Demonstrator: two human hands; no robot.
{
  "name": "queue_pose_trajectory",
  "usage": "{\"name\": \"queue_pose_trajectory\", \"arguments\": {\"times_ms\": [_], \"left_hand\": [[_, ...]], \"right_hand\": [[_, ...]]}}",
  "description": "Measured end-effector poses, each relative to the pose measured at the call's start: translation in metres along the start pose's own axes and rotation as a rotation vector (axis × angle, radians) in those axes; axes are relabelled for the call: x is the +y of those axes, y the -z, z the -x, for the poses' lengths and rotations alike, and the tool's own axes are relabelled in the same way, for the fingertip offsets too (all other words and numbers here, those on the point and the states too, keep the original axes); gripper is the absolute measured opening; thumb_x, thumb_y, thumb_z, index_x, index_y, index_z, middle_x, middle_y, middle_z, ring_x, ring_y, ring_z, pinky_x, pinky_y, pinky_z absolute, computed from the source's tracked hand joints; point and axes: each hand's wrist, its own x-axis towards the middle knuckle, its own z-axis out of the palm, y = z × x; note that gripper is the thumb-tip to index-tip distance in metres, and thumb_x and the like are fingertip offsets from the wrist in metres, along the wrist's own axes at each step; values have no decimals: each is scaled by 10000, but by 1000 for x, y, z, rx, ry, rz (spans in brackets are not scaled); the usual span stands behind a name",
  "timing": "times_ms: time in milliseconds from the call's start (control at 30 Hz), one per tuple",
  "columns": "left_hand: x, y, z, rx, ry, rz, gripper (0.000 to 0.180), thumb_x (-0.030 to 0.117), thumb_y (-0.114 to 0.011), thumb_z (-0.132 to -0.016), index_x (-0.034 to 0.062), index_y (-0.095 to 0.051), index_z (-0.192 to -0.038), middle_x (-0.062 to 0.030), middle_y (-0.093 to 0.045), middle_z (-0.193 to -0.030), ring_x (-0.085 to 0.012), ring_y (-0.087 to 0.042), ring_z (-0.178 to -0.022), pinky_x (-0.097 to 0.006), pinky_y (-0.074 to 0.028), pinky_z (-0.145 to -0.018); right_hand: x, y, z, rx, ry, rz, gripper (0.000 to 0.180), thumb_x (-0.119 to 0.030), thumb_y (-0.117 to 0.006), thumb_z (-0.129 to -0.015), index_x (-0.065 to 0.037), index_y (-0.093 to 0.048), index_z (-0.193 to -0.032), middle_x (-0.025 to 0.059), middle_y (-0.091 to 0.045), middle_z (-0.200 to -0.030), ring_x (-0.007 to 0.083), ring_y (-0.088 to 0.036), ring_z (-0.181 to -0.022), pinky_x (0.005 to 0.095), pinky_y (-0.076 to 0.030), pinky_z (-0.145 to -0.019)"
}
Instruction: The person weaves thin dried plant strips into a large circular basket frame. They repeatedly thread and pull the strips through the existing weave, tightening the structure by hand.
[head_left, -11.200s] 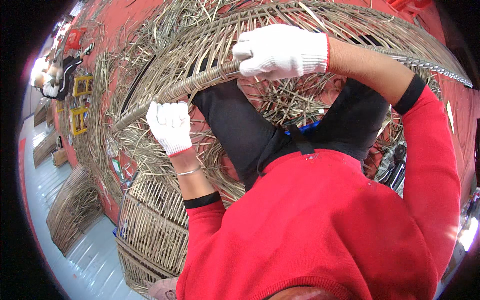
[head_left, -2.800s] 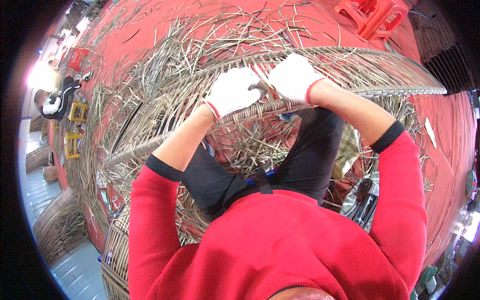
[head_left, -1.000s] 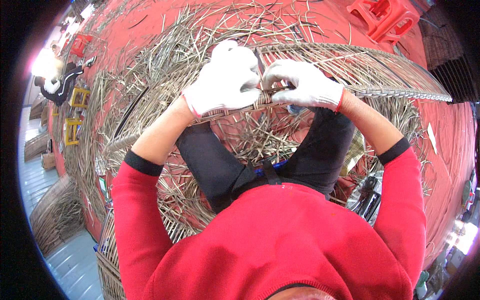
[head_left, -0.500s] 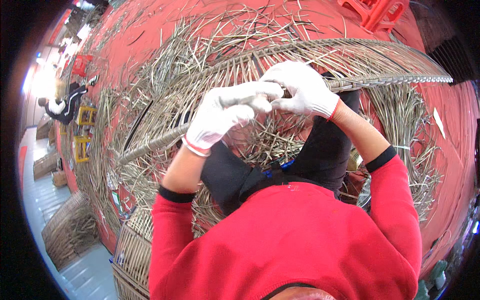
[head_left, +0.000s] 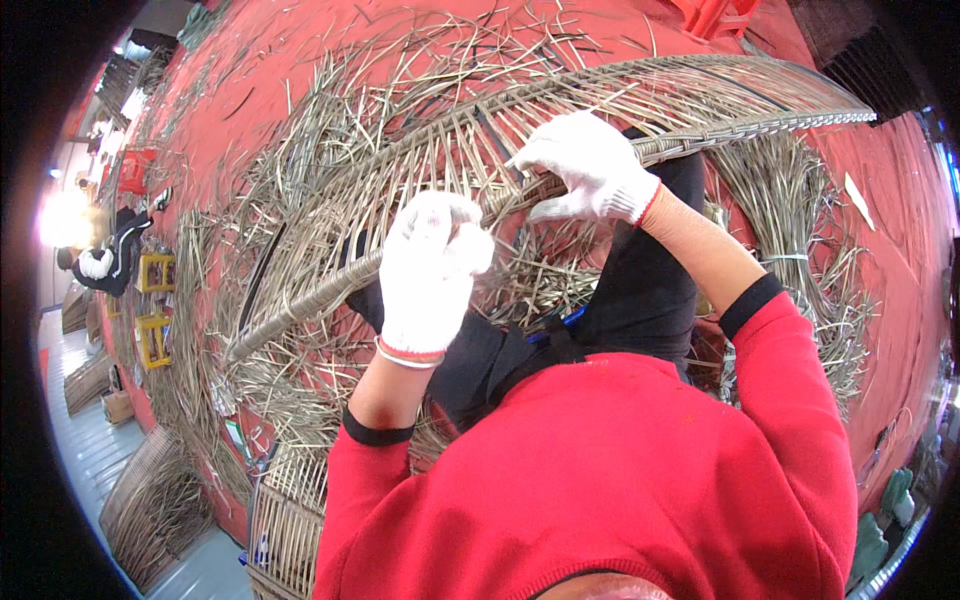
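A long, curved woven panel (head_left: pixel 448 158) of grey-brown strips lies across my legs, with a thick wrapped rim (head_left: pixel 312 298) along its near edge. My right hand (head_left: pixel 592 170), in a white knit glove, curls round that rim near the middle, thumb on the near side and fingers on the far side. Just left of it, my gloved left hand (head_left: pixel 430 272) is raised in front of the rim. Its fingers are bent and pressed together; whatever they may pinch is too small to make out.
Loose strips (head_left: pixel 335 130) litter the red floor beyond the panel, and a tied bundle (head_left: pixel 785 210) lies at right. A red plastic stool (head_left: pixel 715 18) stands far right. Yellow crates (head_left: pixel 153 340) and a seated person (head_left: pixel 112 255) are at far left; another woven piece (head_left: pixel 285 510) lies near left.
My left hand has drawn away from the right hand, toward me and leftward, turning upright. My right hand stays at the rim with thumb and fingers wider apart. The view has shifted slightly.
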Motion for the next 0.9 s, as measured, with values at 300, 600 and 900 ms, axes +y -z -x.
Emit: {"name": "queue_pose_trajectory", "arguments": {"times_ms": [300, 600, 900], "left_hand": [[-9, 3, 38, -13, -102, 211, 363, 360, -667, -1031, 27, -565, -930, -36, -564, -743, -103, -462, -603, -306, -414, -621], [-18, 29, 23, -3, -146, 217, 346, 357, -650, -1039, 68, -562, -871, 56, -388, -600, -73, -330, -489, -321, -318, -537], [-26, 31, 32, 14, -177, 240, 362, 374, -642, -1041, 45, -584, -902, 49, -315, -600, -115, -325, -525, -323, -308, -553]], "right_hand": [[-7, -5, 3, 55, -10, -33, 471, -477, -851, -725, -187, -679, -1055, 57, -652, -962, 299, -658, -952, 430, -532, -833], [-11, 19, 17, 63, -89, 96, 479, -381, -876, -702, -163, -655, -1067, 62, -622, -998, 293, -631, -1000, 428, -514, -880], [-9, 37, -3, -310, -306, 35, 324, -243, -814, -677, -149, -631, -926, 85, -633, -961, 325, -644, -965, 456, -525, -837]]}}
